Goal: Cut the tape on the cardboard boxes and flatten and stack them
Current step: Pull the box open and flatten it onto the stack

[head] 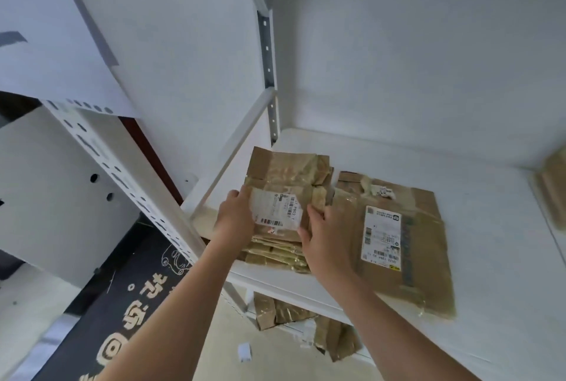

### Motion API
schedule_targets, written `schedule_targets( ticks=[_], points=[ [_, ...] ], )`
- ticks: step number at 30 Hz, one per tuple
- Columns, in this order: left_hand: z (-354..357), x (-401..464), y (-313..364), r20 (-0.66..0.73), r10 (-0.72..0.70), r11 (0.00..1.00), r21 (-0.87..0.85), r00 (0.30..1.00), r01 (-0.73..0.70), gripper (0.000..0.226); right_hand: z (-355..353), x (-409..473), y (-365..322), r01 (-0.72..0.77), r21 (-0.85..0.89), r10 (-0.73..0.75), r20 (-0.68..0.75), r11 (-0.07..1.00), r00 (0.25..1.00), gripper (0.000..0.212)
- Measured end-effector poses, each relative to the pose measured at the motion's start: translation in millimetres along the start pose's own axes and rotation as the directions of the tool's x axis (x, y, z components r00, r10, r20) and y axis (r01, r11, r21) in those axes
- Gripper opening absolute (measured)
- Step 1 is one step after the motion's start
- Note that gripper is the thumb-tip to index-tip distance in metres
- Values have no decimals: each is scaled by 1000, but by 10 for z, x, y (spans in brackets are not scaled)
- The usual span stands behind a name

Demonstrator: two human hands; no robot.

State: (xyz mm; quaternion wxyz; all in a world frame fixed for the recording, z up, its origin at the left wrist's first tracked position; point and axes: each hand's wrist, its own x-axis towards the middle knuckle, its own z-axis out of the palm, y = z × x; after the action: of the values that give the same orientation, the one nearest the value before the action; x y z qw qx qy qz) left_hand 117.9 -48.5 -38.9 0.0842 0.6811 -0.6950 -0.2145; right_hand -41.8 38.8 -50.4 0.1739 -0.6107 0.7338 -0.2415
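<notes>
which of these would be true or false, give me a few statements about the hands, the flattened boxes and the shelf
1. Both hands hold the same flattened box. True: the left hand grips its left edge and the right hand its right edge.
2. That box sits on top of a stack of flattened boxes. True.
3. The larger flattened box lies to the left of the stack. False: it lies to the right.
4. A knife is in the right hand. False: no knife shows.
5. The white shelf holds upright, unopened boxes. False: the cardboard on it lies flat.
</notes>
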Motion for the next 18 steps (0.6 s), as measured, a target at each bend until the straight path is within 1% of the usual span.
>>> schedule_targets(
  ticks=[2, 4, 5, 7, 8, 9, 10, 11, 12, 14, 16, 18],
  points=[
    [50, -8, -30, -5, 13, 989, 146, 1000, -13, 86, 47, 9, -61, -8, -78, 9, 2, 997, 1000, 46],
    [66, -12, -62, -10, 120, 962, 246, 993, -114, 100, 64, -1, -115, -18, -181, 19, 1, 983, 1000, 39],
    [73, 0, -80, 15, 179, 949, 262, 984, -177, 100, 73, -16, -107, -14, -246, 11, -13, 969, 1000, 38],
    [90, 52, -103, 107, 259, 932, 234, 960, -277, 86, 63, -71, -56, 26, -384, -57, -68, 923, 996, 37],
    [106, 75, -101, 154, 261, 935, 205, 953, -290, 78, 54, -92, -28, 52, -420, -102, -99, 906, 990, 39],
    [134, 90, -96, 189, 244, 943, 183, 951, -278, 75, 53, -100, -4, 76, -437, -143, -122, 896, 982, 40],
    [171, 102, -91, 203, 218, 953, 167, 955, -253, 77, 67, -94, 13, 105, -461, -184, -129, 881, 974, 41],
    [211, 105, -90, 206, 195, 961, 157, 959, -229, 81, 94, -74, 31, 135, -481, -203, -92, 866, 975, 43],
    [244, 101, -93, 210, 187, 964, 152, 960, -220, 84, 132, -49, 55, 160, -470, -194, -25, 868, 981, 45],
    [263, 105, -99, 229, 183, 963, 154, 956, -222, 84, 190, 47, 140, 146, -347, -123, 89, 926, 988, 49],
    [208, 121, -73, 245, 178, 956, 188, 953, -227, 81, 150, 120, 221, 144, -272, -116, 119, 952, 986, 49],
    [108, 108, 26, 234, 190, 925, 284, 953, -254, 80, 47, 156, 222, 172, -256, -141, 134, 951, 981, 47]
  ],
)
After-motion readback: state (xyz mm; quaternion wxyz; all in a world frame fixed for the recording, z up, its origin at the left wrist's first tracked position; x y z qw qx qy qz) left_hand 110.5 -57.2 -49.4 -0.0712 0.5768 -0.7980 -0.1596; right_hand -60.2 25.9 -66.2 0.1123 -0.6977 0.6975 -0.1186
